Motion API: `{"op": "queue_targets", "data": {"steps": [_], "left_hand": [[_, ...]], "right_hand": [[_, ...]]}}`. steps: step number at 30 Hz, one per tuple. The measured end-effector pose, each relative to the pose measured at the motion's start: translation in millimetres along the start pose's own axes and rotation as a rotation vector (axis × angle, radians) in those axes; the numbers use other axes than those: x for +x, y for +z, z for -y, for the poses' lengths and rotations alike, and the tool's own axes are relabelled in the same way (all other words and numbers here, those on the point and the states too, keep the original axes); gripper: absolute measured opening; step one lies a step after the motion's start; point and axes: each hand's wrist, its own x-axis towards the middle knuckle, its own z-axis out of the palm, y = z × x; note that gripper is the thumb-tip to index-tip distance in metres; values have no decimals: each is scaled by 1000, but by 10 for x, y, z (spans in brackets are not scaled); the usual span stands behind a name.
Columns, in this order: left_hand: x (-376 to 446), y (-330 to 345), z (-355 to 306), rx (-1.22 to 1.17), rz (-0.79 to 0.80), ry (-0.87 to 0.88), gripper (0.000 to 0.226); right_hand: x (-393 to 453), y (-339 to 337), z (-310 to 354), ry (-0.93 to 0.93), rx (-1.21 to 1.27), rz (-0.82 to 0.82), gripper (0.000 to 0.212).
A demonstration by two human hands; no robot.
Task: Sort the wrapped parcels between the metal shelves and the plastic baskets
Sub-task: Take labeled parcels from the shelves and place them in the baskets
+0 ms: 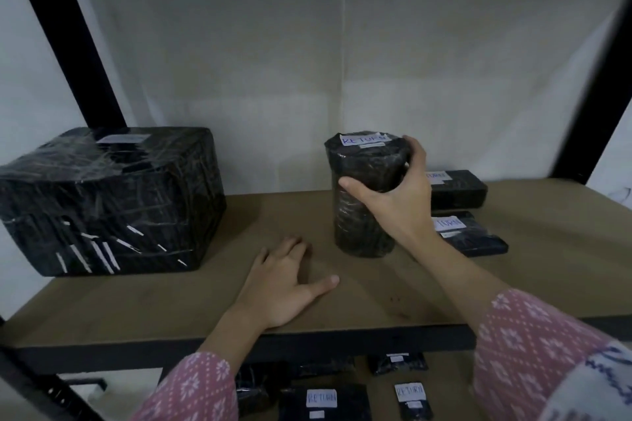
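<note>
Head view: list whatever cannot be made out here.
- Label on the big box parcel: too blurred to read.
- Flat parcels behind the right hand: its wrist covers the start of their labels.
- Whether the cylinder parcel stands on the shelf board or is just lifted: cannot tell.
- Parcels on the lower shelf: cut off by the bottom edge and shelf rim.
- Plastic baskets: none in view.
- Left hand: flat on the board, holding nothing.

A black-wrapped cylindrical parcel (pixel 364 196) (white "RETURN" label on top) stands upright on the brown shelf board (pixel 205 297).
</note>
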Motion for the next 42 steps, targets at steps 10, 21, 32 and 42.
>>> {"op": "queue_targets", "data": {"steps": [10,21,32,42], "left_hand": [[-15,-6,-47,31,9,-14,84],[-303,-167,-811,245,-73,-9,94],[-1057,693,-2897,247,-54,326,104],[-981,1727,-4805,276,125,691,95]], "right_hand": [[-225,-7,-203,190,-12,175,120],[-427,-884,330,107,43,65,101],[-1336,-3361,345,47,-152,-65,103],[-1821,-5363,-254,183,-314,-259,103]]}}
